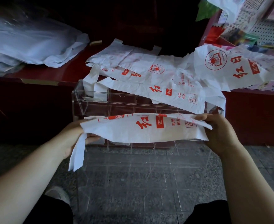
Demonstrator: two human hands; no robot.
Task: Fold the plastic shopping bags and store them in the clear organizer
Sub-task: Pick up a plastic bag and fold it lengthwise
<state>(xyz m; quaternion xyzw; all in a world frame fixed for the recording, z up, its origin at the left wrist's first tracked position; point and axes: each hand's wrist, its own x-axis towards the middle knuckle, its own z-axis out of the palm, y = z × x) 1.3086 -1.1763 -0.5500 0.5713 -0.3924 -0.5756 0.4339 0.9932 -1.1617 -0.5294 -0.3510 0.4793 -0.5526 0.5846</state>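
A folded shopping bag point(141, 130), white with red print, is stretched flat just above the clear organizer point(84, 101), towards its near rim. The left hand point(73, 136) pinches its handle end, with most fingers hidden behind the plastic, and one handle strip hangs loose. The right hand point(220, 131) pinches the opposite end, thumb on top. More printed bags point(149, 75) drape over the organizer's far rim from the dark red counter point(36, 73) behind it. Grey stone floor point(133, 183) lies open under and in front of the organizer.
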